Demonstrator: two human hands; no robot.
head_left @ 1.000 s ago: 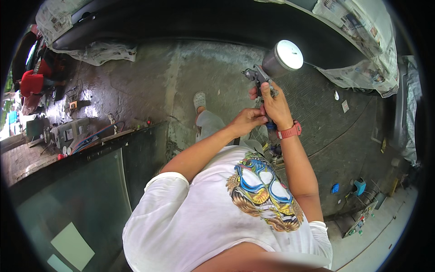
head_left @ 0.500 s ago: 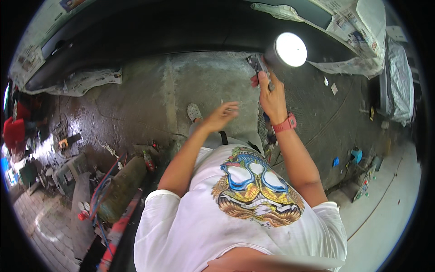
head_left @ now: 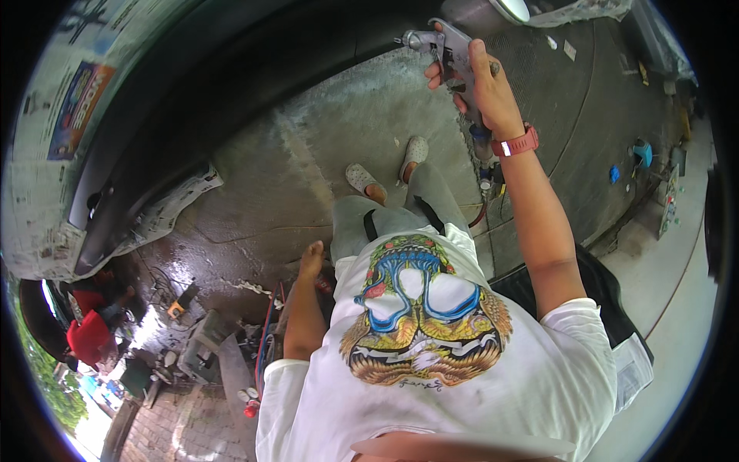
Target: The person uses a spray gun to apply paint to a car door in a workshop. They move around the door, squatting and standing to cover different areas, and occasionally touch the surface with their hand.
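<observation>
My right hand (head_left: 493, 96) is closed round the grip of a metal spray gun (head_left: 456, 52), held out at the top right. Its nozzle points left, apart from a long dark glossy car-body panel (head_left: 254, 69). A cup (head_left: 471, 11) sits on the gun, partly cut off by the picture's edge. Below the grip hang a fitting (head_left: 485, 179) and a dark red hose (head_left: 479, 215). My left hand (head_left: 311, 260) hangs low beside my left thigh, touching nothing I can see. It is side-on, and its fingers are mostly hidden.
Newspaper masking (head_left: 46, 146) borders the panel on the left. Tools and clutter, with a red object (head_left: 91, 337), lie at the lower left. A blue stool-like object (head_left: 642, 152) stands at right. A dark sheet-like piece (head_left: 596, 281) lies behind my right arm. The concrete floor (head_left: 254, 200) looks wet in places.
My right hand has moved the spray gun up and forward. My left hand has dropped from in front of me to my left side. My view has turned, and both feet now show.
</observation>
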